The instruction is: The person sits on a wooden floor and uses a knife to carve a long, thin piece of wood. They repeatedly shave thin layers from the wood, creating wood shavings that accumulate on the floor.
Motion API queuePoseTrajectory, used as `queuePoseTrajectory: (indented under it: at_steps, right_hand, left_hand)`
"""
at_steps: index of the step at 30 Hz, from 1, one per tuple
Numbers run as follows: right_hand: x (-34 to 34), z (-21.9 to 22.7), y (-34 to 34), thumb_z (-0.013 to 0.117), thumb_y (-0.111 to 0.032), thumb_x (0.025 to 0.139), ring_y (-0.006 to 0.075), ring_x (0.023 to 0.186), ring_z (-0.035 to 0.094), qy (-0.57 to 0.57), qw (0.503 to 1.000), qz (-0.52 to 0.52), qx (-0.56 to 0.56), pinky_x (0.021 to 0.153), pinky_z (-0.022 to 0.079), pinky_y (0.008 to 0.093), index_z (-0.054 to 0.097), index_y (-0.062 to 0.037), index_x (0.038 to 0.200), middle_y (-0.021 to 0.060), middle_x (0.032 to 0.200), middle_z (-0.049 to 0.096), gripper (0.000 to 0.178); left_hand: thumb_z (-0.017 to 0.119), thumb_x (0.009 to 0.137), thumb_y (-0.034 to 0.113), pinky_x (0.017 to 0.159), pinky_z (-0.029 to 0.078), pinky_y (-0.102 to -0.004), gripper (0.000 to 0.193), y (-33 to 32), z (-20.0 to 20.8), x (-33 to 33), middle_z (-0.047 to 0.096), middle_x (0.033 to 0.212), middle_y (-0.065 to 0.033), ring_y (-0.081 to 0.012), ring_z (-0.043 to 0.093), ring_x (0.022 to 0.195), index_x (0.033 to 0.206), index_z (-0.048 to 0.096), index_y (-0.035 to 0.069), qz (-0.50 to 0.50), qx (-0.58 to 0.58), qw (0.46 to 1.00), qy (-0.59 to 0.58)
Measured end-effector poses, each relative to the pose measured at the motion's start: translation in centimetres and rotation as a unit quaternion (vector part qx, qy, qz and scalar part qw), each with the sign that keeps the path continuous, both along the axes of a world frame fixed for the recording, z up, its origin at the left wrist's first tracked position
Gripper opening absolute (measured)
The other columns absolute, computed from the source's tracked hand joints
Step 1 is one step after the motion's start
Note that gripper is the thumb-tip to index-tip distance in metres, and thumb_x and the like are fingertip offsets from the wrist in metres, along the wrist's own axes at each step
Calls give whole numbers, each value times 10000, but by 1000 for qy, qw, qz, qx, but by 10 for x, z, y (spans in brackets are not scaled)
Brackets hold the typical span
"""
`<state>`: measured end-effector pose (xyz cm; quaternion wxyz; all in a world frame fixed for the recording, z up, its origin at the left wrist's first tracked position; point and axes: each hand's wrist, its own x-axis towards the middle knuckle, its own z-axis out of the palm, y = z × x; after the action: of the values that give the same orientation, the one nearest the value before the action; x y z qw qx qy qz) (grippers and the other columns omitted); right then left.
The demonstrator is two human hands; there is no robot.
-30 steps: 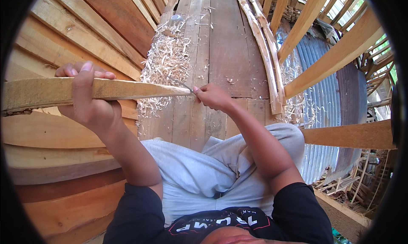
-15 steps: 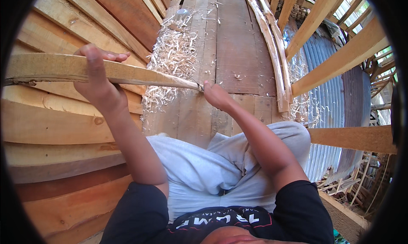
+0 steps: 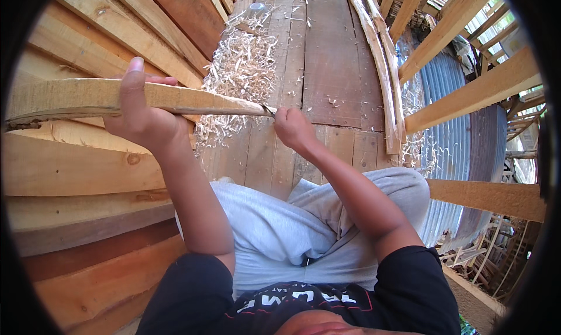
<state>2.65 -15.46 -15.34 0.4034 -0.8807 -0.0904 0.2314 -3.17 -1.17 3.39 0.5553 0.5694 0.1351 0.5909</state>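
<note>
A long wooden pole [image 3: 70, 97], thick at the left and tapering to a pale shaved tip, stretches from the left edge to the middle. My left hand [image 3: 140, 110] wraps round it from below, thumb on the near face and fingertips showing over the top. At the thin tip, my right hand [image 3: 294, 127] is closed in a fist. A small dark blade [image 3: 267, 109] pokes out from that fist and touches the tip; it looks like a knife, though its handle is hidden in the fingers.
Curly wood shavings [image 3: 242, 63] lie heaped on the plank floor [image 3: 330, 60]. A plank wall [image 3: 87, 171] stands close on the left. Two peeled poles [image 3: 380, 60] lie along the right, beside railing posts [image 3: 473, 98] and a corrugated metal sheet [image 3: 447, 107]. My crossed legs [image 3: 280, 224] are below.
My right hand has shifted slightly left along with the blade. The pole's thin end has risen a little, and its thick end has dropped slightly. My left hand keeps its grip.
</note>
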Motion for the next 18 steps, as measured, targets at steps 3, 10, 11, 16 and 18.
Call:
queuePoseTrajectory:
  at_steps: [3, 10, 11, 16, 18]
  right_hand:
    - [1, -19, -10, 310, -305, 942, 524, 954, 601, -41, 999, -10, -8, 895, 447, 531, 633, 131, 901, 395, 966, 604, 545]
    - [9, 17, -4, 327, -309, 946, 508, 943, 610, -6, 997, 80, 12, 889, 458, 526, 630, 133, 915, 374, 947, 619, 537]
    - [7, 28, -2, 336, -304, 952, 491, 945, 618, 29, 998, 60, 19, 878, 465, 527, 633, 121, 934, 357, 952, 628, 520]
    - [-1, 6, -7, 336, -365, 951, 508, 945, 612, -6, 999, -19, 38, 887, 465, 514, 642, 127, 884, 380, 947, 615, 583]
    - [0, -2, -4, 335, -336, 955, 488, 953, 616, -23, 1000, -12, -2, 890, 465, 516, 648, 107, 923, 339, 970, 636, 544]
  left_hand:
    - [665, 784, 154, 508, 475, -295, 184, 0, 1, -1, 474, 533, -64, -176, 499, 475, 735, 504, 78, -8, -11, 1000, 1]
    - [644, 788, 85, 490, 465, -282, 136, -1, -4, -3, 523, 542, -76, -177, 533, 437, 719, 542, 28, -11, 62, 998, -22]
    - [644, 789, 69, 482, 458, -276, 123, -6, -5, -5, 542, 541, -80, -177, 546, 428, 725, 560, 7, -6, 65, 998, -20]
    - [666, 774, 19, 484, 486, -284, 139, -13, 1, 6, 583, 636, -91, -179, 568, 461, 860, 571, -35, 26, -9, 998, -59]
    - [671, 771, 13, 481, 493, -284, 157, -10, 0, 4, 592, 670, -96, -180, 571, 470, 874, 567, -44, 23, -11, 998, -60]
